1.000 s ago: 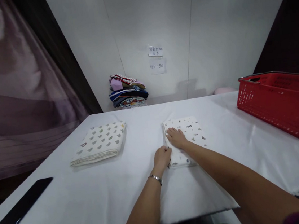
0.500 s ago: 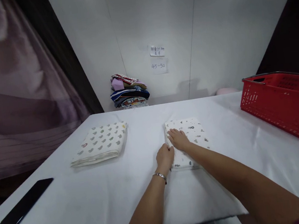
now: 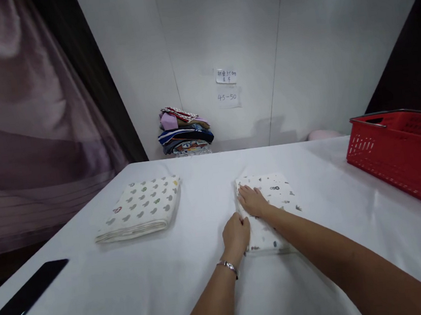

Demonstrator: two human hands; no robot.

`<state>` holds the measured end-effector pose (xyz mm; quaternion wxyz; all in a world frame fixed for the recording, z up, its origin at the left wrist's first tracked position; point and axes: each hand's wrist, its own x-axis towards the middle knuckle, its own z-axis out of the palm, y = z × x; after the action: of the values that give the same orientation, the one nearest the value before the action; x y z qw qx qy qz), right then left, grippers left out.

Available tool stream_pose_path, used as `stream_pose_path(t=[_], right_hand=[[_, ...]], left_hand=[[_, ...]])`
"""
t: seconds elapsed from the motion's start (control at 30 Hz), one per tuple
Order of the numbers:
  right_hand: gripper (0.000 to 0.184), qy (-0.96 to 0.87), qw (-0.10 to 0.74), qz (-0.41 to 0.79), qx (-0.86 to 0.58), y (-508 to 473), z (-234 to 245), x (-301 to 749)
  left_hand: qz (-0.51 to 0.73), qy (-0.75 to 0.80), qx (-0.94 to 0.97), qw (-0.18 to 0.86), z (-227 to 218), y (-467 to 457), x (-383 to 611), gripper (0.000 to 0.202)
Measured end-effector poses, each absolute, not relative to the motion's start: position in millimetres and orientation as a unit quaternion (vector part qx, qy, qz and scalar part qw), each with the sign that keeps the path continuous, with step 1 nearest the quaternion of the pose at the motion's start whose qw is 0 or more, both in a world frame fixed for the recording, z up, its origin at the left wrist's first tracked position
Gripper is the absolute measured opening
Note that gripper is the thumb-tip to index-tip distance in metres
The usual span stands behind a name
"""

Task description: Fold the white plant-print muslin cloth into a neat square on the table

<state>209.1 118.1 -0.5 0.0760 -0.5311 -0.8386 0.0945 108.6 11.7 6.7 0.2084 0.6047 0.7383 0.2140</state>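
A folded white cloth (image 3: 280,195) with small grey prints lies on the white-covered table in front of me. At its left edge my left hand (image 3: 236,235), a bracelet on the wrist, has its fingers closed on the cloth's side. My right hand (image 3: 252,200) rests flat on top near the upper left corner, fingers stretched out. To the left lies another folded white cloth (image 3: 143,206), patterned with grey shapes and a few coloured ones; neither hand touches it.
A red plastic basket (image 3: 405,154) stands at the right. Against the back wall is a stack of folded fabrics (image 3: 184,132). A flat black object (image 3: 24,300) lies at the left front. Two paper notes (image 3: 227,89) hang on the wall, and a draped curtain (image 3: 37,122) borders the left side.
The view has shifted slightly, so everything sits a little lower in the picture. Both hands keep nearly the same places on the cloth.
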Motion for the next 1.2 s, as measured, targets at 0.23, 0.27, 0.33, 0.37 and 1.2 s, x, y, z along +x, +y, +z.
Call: stream_pose_path(t=[0.23, 0.27, 0.33, 0.37, 1.2], right_hand=[[0.055, -0.843, 0.055, 0.075, -0.53, 133.6, 8.4, 210.7], [0.057, -0.842, 0.053, 0.081, -0.53, 136.8, 9.0, 210.4], [0.057, -0.843, 0.049, 0.091, -0.529, 141.7, 8.4, 209.5], [0.058, -0.843, 0.047, 0.093, -0.528, 143.2, 7.4, 208.9], [0.062, -0.834, 0.049, 0.127, -0.535, 152.4, 18.1, 203.4]], left_hand=[[0.215, 0.737, 0.604, 0.212, 6.7, 10.3, 108.3, 0.019], [0.219, 0.737, 0.604, 0.212, 6.2, 10.2, 108.3, 0.019], [0.224, 0.735, 0.603, 0.213, 5.4, 10.2, 108.1, 0.018], [0.227, 0.734, 0.604, 0.214, 5.1, 10.3, 108.1, 0.018], [0.224, 0.733, 0.606, 0.213, 4.1, 11.1, 107.0, 0.018]])
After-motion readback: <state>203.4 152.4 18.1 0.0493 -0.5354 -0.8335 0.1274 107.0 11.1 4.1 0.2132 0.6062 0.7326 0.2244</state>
